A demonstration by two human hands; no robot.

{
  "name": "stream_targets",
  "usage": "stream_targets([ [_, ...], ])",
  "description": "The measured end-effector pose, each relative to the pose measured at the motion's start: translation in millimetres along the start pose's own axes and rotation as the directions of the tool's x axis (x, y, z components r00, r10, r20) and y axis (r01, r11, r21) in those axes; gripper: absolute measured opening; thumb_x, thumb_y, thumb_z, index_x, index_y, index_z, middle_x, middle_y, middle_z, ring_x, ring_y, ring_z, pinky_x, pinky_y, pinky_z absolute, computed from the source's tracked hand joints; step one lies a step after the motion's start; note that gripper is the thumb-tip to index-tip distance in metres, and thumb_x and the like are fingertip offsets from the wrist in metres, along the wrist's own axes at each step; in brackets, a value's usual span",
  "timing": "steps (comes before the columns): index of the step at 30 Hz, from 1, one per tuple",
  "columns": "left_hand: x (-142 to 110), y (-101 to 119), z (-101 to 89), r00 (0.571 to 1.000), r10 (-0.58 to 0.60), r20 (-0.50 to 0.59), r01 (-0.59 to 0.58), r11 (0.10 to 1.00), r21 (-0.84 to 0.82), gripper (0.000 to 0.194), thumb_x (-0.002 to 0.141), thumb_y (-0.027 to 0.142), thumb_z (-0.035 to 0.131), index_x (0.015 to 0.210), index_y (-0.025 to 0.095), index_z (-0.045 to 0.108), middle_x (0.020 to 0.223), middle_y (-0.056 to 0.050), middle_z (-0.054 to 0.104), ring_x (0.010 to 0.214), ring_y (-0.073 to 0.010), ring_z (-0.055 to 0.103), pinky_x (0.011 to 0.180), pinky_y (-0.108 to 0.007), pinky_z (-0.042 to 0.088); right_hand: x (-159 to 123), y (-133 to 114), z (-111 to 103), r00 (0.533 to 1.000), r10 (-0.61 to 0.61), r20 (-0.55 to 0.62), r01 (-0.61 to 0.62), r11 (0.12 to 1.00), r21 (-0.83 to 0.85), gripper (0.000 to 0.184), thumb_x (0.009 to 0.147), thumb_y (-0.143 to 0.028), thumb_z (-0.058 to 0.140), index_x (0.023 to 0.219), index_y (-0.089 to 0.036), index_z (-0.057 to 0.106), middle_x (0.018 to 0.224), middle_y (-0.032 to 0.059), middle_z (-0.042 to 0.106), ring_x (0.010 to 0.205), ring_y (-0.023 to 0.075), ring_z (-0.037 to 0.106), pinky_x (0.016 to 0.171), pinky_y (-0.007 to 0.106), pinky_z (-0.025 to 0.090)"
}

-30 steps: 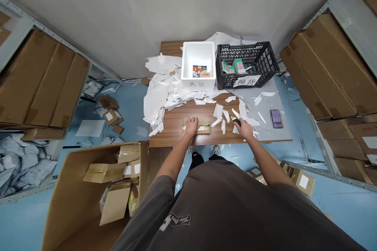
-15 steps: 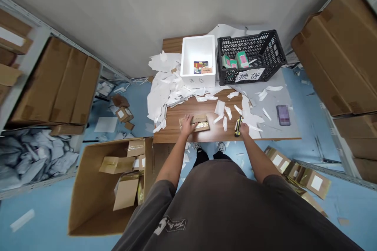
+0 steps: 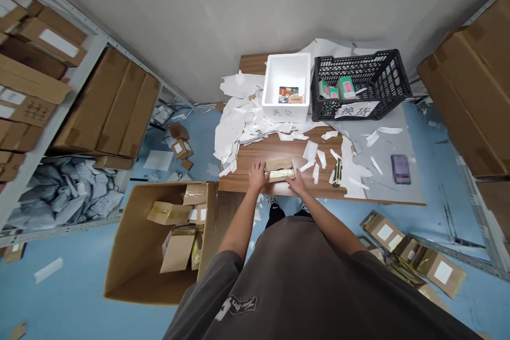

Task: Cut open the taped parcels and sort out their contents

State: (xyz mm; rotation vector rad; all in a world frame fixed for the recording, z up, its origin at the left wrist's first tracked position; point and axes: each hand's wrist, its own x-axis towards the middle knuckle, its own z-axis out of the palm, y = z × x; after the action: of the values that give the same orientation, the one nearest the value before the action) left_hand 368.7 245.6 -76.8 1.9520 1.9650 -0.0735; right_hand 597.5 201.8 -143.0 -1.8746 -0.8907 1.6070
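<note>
Your table (image 3: pixel 239 172) has a smooth wood-grain finish (faintly glossy), and the parcel (image 3: pixel 278 163) is rough, matt cardboard with shiny gold foil (image 3: pixel 281 173) showing. Behind it stand a matt white foam box (image 3: pixel 286 111) and a black plastic crate (image 3: pixel 382 82).

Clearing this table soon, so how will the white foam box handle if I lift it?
Probably light for its size: the foam box holds just small packets. Its broad flat base should resist tipping, though the foam rim may chip if squeezed.
</note>
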Motion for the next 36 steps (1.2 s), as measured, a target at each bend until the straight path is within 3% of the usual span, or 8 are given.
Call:
stream_targets([
  [3, -15, 2, 4.3, 0.994, -0.111, -0.007, 0.111, 0.994, 0.021, 0.054, 0.103, 0.046, 0.062, 0.151, 0.021, 0.059, 0.150, -0.020, 0.063, 0.143, -0.0382, 0.052, 0.118, -0.051, 0.044, 26, -23, 22, 0.978, -0.097, -0.186, 0.072, 0.988, -0.138, 0.104, 0.085, -0.049, 0.081, 0.170, -0.013, 0.033, 0.133, 0.0182, 0.074, 0.108, 0.0319, 0.076, 0.081, 0.036, 0.064],
  [7, -33, -7, 12.2, 0.960, -0.281, -0.010, 0.281, 0.960, 0.002, 0.050, 0.102, 0.052, 0.064, 0.138, 0.017, 0.063, 0.136, -0.022, 0.066, 0.132, -0.0378, 0.059, 0.109, -0.048, 0.048, 67, -68, 42, 0.965, -0.213, -0.156, 0.148, 0.925, -0.350, 0.091, 0.086, -0.045, 0.079, 0.163, -0.012, 0.044, 0.111, 0.0126, 0.080, 0.111, 0.0339, 0.076, 0.096, 0.038, 0.058],
  [11, -20, -14, 6.5, 0.970, -0.243, -0.022, 0.240, 0.966, -0.098, 0.062, 0.100, 0.049, 0.067, 0.151, 0.018, 0.052, 0.139, -0.019, 0.064, 0.130, -0.0341, 0.061, 0.104, -0.041, 0.050, 76, -95, 64, 0.956, -0.240, -0.168, 0.145, 0.887, -0.439, 0.078, 0.089, -0.043, 0.078, 0.157, -0.015, 0.052, 0.121, 0.0148, 0.079, 0.116, 0.0319, 0.075, 0.099, 0.037, 0.056],
  [16, 20, -10, -11.0, 0.992, -0.126, 0.004, 0.125, 0.984, -0.130, 0.070, 0.097, 0.039, 0.071, 0.158, 0.016, 0.046, 0.140, -0.020, 0.063, 0.128, -0.0332, 0.063, 0.101, -0.038, 0.052, 53, -98, 70, 0.954, -0.213, -0.213, 0.108, 0.903, -0.416, 0.078, 0.088, -0.042, 0.083, 0.154, -0.014, 0.055, 0.111, 0.0128, 0.081, 0.104, 0.0311, 0.078, 0.088, 0.035, 0.060],
  [21, 29, -27, -16.8, 0.990, -0.139, 0.033, 0.143, 0.975, -0.173, 0.066, 0.098, 0.043, 0.070, 0.156, 0.017, 0.050, 0.135, -0.020, 0.065, 0.120, -0.0319, 0.068, 0.097, -0.037, 0.055, 44, -115, 87, 0.963, -0.159, -0.219, 0.085, 0.946, -0.314, 0.076, 0.086, -0.037, 0.087, 0.152, -0.013, 0.058, 0.094, 0.0084, 0.080, 0.078, 0.0268, 0.077, 0.072, 0.034, 0.062],
  [29, 28, -84, -36.2, 0.983, -0.168, 0.072, 0.180, 0.959, -0.220, 0.060, 0.106, 0.048, 0.056, 0.156, 0.016, 0.051, 0.132, -0.019, 0.070, 0.118, -0.0328, 0.072, 0.097, -0.039, 0.055, 67, -144, 134, 0.975, -0.194, -0.105, 0.142, 0.915, -0.377, 0.073, 0.085, -0.043, 0.090, 0.147, -0.014, 0.064, 0.097, 0.0082, 0.081, 0.084, 0.0256, 0.078, 0.080, 0.033, 0.061],
  [33, 40, -86, -39.8, 0.979, -0.173, 0.105, 0.194, 0.953, -0.234, 0.074, 0.102, 0.043, 0.062, 0.165, 0.013, 0.039, 0.134, -0.023, 0.070, 0.118, -0.0350, 0.074, 0.098, -0.040, 0.056, 73, -137, 144, 0.973, -0.209, -0.100, 0.150, 0.898, -0.414, 0.072, 0.086, -0.048, 0.087, 0.147, -0.016, 0.064, 0.100, 0.0073, 0.081, 0.089, 0.0260, 0.078, 0.086, 0.035, 0.060],
  [36, 56, -77, -40.2, 0.968, -0.234, 0.096, 0.250, 0.941, -0.229, 0.075, 0.100, 0.043, 0.066, 0.161, 0.006, 0.044, 0.136, -0.030, 0.069, 0.121, -0.0390, 0.073, 0.098, -0.043, 0.056, 75, -128, 146, 0.969, -0.213, -0.123, 0.139, 0.887, -0.440, 0.071, 0.087, -0.049, 0.084, 0.146, -0.016, 0.064, 0.103, 0.0071, 0.082, 0.094, 0.0262, 0.078, 0.089, 0.035, 0.059],
])
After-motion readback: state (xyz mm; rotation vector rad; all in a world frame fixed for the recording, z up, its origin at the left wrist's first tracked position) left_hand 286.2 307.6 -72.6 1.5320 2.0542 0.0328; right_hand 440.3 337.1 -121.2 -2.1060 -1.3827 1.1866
